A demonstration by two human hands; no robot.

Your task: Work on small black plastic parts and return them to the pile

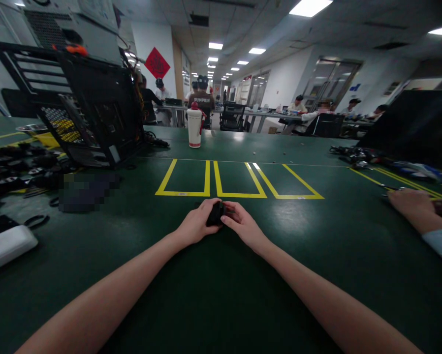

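Both my hands meet at the middle of the green table (221, 295), just in front of three yellow-taped boxes (236, 179). My left hand (197, 223) is curled around a small black object (215, 214), holding it from the left. Fingertips of my right hand (243, 225) pinch the same black object from the right. Its shape is mostly hidden between the fingers.
A black computer case (91, 108) stands at the back left with several dark parts (17, 172) scattered before it. A white bottle (194, 127) stands behind the yellow boxes. A white block (5, 246) lies far left. Another person's hand (413, 206) rests at the right edge.
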